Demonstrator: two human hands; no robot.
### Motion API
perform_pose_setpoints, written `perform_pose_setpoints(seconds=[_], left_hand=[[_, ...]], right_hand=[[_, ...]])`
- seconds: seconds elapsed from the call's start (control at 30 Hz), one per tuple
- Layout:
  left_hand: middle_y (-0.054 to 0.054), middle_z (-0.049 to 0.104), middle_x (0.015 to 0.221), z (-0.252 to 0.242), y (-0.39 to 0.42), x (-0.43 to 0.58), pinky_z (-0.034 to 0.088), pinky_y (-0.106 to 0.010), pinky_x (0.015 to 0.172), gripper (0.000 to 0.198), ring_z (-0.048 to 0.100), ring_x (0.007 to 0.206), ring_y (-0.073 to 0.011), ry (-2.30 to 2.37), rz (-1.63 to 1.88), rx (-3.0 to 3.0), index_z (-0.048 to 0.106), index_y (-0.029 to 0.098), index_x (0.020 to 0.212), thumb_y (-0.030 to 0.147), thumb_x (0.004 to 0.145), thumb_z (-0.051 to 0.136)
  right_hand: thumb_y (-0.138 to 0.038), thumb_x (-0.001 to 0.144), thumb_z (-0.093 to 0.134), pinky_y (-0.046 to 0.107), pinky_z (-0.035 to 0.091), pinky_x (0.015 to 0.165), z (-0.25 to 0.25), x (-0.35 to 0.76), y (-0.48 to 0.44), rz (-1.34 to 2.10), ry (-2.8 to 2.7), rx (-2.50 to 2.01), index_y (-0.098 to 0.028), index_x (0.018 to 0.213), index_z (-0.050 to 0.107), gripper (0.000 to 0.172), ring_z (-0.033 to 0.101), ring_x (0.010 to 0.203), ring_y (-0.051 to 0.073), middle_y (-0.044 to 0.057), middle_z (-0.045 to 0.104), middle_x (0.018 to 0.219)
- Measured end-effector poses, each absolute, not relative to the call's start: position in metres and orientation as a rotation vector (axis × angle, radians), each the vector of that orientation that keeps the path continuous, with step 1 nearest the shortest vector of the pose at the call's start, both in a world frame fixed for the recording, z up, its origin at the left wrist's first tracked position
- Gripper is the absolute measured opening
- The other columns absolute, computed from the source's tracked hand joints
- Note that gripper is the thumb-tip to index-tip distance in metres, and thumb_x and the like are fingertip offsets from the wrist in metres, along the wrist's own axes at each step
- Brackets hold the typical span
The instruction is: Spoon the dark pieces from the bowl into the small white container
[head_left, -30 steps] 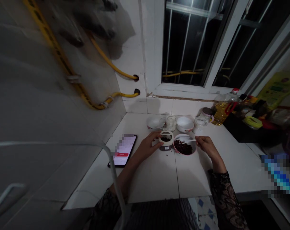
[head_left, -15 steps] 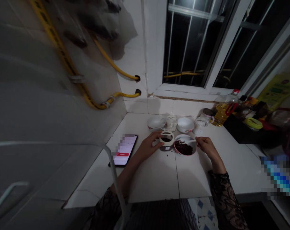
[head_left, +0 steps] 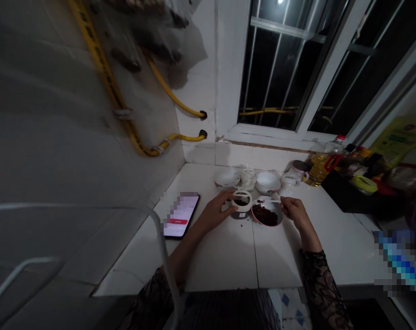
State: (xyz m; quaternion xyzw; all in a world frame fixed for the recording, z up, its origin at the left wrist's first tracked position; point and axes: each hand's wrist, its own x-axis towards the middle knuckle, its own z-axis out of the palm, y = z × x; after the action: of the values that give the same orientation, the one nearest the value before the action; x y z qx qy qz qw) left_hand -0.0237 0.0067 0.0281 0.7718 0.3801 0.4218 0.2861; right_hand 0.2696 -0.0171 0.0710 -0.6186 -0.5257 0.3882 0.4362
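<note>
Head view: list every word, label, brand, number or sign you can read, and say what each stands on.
No text can be read with certainty.
Phone: screen print too small, partly pixelated.
Label on the jar at the left hand: too small.
Yellow hose: dark markings, blurred.
Yellow-green package: print blurred.
Blue item at right edge: pixelated.

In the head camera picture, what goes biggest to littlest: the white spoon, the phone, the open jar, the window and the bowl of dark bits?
1. window
2. phone
3. bowl of dark bits
4. open jar
5. white spoon, judging by the part that shows
</note>
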Motion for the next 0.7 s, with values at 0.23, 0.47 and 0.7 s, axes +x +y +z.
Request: perform_pose_setpoints(seconds=[0.23,0.47,0.7], left_hand=[[-0.01,0.062,0.138,0.027,0.007,-0.024,0.056,-0.038,0.088,0.023,0.064,0.118,-0.0253,1.017,1.133,2.067,0.063,0.023,0.105,0.037,0.087,0.063],[-0.011,0.062,0.138,0.03,0.005,-0.024,0.056,-0.039,0.088,0.022,0.063,0.121,-0.0261,1.004,1.122,2.072,0.063,0.022,0.105,0.035,0.087,0.063],[-0.01,0.062,0.137,0.029,0.005,-0.025,0.056,-0.038,0.088,0.022,0.063,0.12,-0.0258,1.016,1.126,2.078,0.063,0.023,0.105,0.036,0.088,0.063]], right_hand=[[-0.069,0.089,0.039,0.026,0.034,0.051,0.08,0.228,-0.023,0.374,-1.638,-1.446,-0.022,0.06,0.05,0.056,0.043,0.052,0.014,0.001,0.05,0.052],[-0.043,0.101,0.035,0.028,0.042,0.068,0.073,0.213,-0.035,-0.034,-2.07,-1.322,-0.02,0.079,0.067,0.046,0.062,0.071,0.019,0.012,0.071,0.079],[-0.06,0.096,0.036,0.027,0.036,0.057,0.075,0.253,-0.034,0.162,-1.708,-1.488,-0.022,0.066,0.053,0.051,0.047,0.054,0.016,0.002,0.054,0.057]])
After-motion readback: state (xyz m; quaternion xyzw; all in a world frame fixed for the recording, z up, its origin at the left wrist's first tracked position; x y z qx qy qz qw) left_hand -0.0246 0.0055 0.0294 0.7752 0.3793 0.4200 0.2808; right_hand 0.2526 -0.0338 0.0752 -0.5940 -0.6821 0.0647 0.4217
